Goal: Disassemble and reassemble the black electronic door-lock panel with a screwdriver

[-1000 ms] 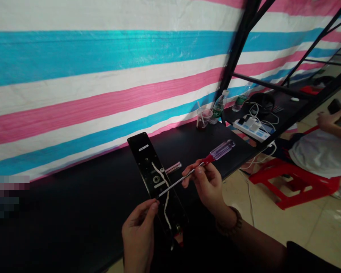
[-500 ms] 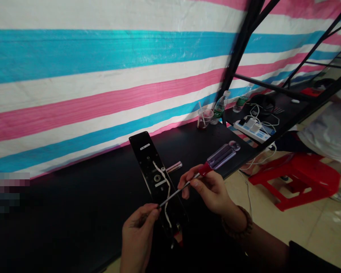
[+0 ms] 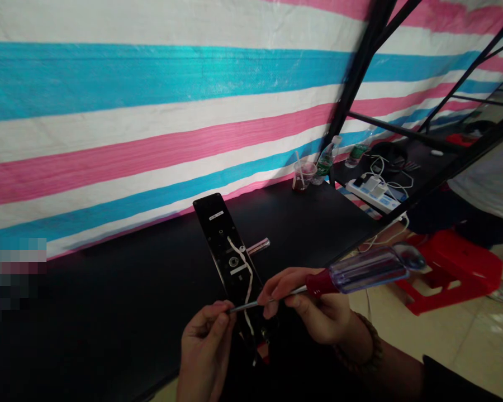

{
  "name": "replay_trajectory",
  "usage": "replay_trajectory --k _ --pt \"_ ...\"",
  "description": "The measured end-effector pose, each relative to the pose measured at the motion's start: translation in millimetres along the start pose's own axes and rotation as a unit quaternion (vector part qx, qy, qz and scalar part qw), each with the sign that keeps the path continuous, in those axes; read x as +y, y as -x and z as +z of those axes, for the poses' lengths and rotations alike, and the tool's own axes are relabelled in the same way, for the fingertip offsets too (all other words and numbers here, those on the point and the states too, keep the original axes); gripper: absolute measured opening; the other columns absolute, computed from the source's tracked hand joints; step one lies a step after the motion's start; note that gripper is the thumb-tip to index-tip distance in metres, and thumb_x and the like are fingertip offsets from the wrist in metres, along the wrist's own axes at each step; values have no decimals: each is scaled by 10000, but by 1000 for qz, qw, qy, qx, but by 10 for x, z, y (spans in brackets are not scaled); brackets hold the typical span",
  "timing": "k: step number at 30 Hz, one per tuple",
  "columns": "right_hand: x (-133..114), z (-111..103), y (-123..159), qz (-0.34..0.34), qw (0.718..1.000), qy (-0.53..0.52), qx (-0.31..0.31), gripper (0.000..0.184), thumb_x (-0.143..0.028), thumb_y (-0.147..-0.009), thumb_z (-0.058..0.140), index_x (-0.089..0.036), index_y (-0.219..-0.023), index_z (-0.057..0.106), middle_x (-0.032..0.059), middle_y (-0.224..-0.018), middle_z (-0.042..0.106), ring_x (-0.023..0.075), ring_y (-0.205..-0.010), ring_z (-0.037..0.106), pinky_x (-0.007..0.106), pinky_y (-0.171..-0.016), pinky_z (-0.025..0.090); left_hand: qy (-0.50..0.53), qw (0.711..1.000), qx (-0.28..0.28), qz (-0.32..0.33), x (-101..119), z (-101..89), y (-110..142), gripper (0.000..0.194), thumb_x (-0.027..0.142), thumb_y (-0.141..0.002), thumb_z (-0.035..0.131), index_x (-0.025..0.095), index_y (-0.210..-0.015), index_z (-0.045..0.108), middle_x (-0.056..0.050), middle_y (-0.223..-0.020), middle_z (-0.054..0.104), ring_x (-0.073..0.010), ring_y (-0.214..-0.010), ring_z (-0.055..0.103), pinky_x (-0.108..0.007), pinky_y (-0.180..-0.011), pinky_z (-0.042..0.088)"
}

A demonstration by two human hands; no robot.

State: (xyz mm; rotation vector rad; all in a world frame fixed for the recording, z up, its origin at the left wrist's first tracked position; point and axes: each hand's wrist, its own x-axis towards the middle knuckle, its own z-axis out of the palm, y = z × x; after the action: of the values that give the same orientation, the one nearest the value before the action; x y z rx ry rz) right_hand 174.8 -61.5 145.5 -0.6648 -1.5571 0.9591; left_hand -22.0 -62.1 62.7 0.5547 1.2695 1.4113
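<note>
My right hand (image 3: 308, 304) grips a screwdriver (image 3: 360, 272) by its thin metal shaft, just below the red collar. Its clear purplish handle points right, toward the camera. My left hand (image 3: 207, 340) is closed in a pinch right at the screwdriver's tip; whatever sits between thumb and finger is too small and hidden to name. Behind both hands lies a long black panel (image 3: 212, 228), like a door-lock panel, with a shiny handle (image 3: 259, 246) sticking out on its right side. A white cable (image 3: 248, 268) runs down the panel's face.
The panel lies on a black table (image 3: 121, 285) against a striped plastic sheet (image 3: 151, 156). Further back stand a plastic cup (image 3: 304, 176) and a bottle (image 3: 327, 162). A power strip (image 3: 375, 195) with cables, a red stool (image 3: 461, 268) and a person in a white shirt (image 3: 490, 181) are to the right.
The screwdriver's handle has swung down and toward the camera, so the shaft lies flatter. My right hand has lowered with it. The person at right has risen from the red stool.
</note>
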Motion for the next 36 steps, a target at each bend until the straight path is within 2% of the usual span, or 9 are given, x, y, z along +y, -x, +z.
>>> replay_trajectory --k 4,8,12,14,17,21,24,30,36 --pt "-41 31 -19 17 997 -65 29 165 -285 -995 512 -229 -993 668 71 -875 746 208 -801 740 395 -716 638 18 999 -31 -10 96 -41 20 393 377 -358 961 183 -569 692 -43 -701 702 -179 -719 695 -254 -628 595" --pt "66 144 -57 50 975 -152 155 127 -315 -967 585 -210 -986 652 57 -851 751 165 -585 717 309 -538 621 -21 991 12 129 79 -63 103 286 335 -483 925 203 -615 709 -39 -743 715 -182 -757 689 -272 -669 600" --pt "219 215 -90 91 953 -183 224 156 -340 -955 605 -193 -909 632 36 -782 741 142 -516 686 261 -471 591 -96 967 37 234 82 -71 133 171 252 -601 870 213 -699 735 -33 -830 733 -183 -808 691 -267 -715 596" --pt "297 231 -117 90 952 -174 236 169 -348 -956 602 -190 -903 632 38 -794 743 145 -539 692 281 -513 608 -137 963 34 229 118 -27 73 185 281 -635 853 208 -778 761 -44 -884 749 -198 -836 706 -291 -767 600" --pt "429 258 -196 55 957 -131 253 149 -333 -957 601 -196 -928 651 41 -829 750 152 -584 708 311 -595 623 -163 969 15 186 141 98 -121 415 351 -707 803 210 -1093 745 -83 -1070 753 -243 -989 710 -378 -913 578" --pt "626 296 -349 4 977 4 214 190 -304 -971 565 -194 -884 693 43 -789 754 169 -697 736 322 -732 617 -171 972 66 150 -37 238 -430 576 353 -765 757 194 -1305 633 -130 -1323 651 -271 -1180 640 -442 -1051 489" --pt "760 309 -437 -22 983 116 142 273 -279 -975 529 -193 -787 706 56 -826 763 159 -774 741 276 -765 596 -151 983 26 105 -259 270 -556 593 327 -800 727 170 -1355 587 -138 -1325 651 -276 -1205 630 -452 -1071 467" --pt "921 323 -475 -87 970 216 77 205 -220 -957 519 -213 -841 687 34 -857 761 143 -819 732 247 -786 571 -194 971 47 135 -415 309 -513 506 345 -883 638 187 -1361 587 -95 -1366 627 -258 -1277 581 -408 -1121 414" --pt "950 333 -445 -75 962 257 55 211 -226 -963 502 -210 -836 670 53 -882 760 160 -851 728 270 -813 563 -226 958 67 164 -446 345 -474 485 374 -917 587 174 -1359 586 -94 -1379 611 -252 -1294 564 -377 -1097 438"
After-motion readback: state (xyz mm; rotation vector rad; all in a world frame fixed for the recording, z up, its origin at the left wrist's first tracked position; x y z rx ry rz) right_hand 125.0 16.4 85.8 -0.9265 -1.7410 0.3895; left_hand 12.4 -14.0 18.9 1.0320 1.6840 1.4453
